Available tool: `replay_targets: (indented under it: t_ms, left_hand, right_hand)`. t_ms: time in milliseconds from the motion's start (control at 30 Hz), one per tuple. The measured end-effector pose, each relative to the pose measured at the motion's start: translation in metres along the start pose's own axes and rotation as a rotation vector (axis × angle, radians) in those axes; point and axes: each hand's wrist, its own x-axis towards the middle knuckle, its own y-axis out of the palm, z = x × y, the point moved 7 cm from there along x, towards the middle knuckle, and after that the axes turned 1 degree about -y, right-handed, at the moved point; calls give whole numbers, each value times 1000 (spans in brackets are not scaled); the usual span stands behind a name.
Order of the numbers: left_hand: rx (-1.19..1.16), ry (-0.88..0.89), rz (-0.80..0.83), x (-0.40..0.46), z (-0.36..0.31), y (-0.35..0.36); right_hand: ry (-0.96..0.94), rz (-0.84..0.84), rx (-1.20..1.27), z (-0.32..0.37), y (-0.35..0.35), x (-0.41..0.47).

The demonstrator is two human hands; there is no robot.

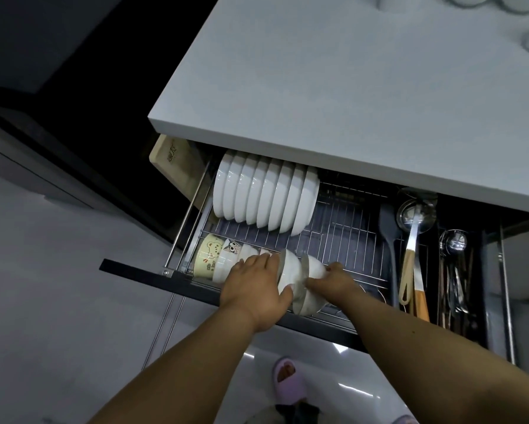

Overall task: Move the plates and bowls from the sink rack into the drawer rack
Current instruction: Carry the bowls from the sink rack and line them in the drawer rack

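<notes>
The drawer rack [342, 237] is pulled out below the counter. Several white plates [263, 197] stand on edge in its back row. In the front row, bowls lie on their sides: a cream bear bowl [208, 255], an owl bowl [231, 247] and white ones. My left hand [257, 286] grips a white bowl [289, 270] at the row's right end. My right hand [330, 283] holds a second white bowl [313, 267] pressed against the first. Both bowls sit low in the front row. The sink rack is out of view.
A white countertop [349, 87] overhangs the drawer's back. A wooden board [177, 166] stands at the drawer's left. A spatula [388, 237], ladle [414, 221] and cutlery [453, 276] fill the right compartments. A slippered foot [287, 377] stands below on the floor.
</notes>
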Motion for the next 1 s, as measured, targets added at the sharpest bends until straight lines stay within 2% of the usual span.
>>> replay_targets:
  t_ms: [200,400,533,733,867,1000]
  left_hand:
    - [-15,7,-18,0,1,0]
    - [-12,8,-12,-2,1,0]
    - [-9,0,-3,0,1,1]
    - [-31,-20,4,-1,2,1]
    - [-48,-46,41,-1,1,-1]
    - [-65,-86,82,-5,-3,-7]
  right_hand:
    - [-7,40,41,-3,11,9]
    - [-84,99,-122,5,16,5]
    - [-93,109,-105,3,17,6]
    - [-74,35,-54,4,-2,-3]
    - [-141,-62,-11,7,-31,-20]
    - [-231,-91,32,1,-64,-45]
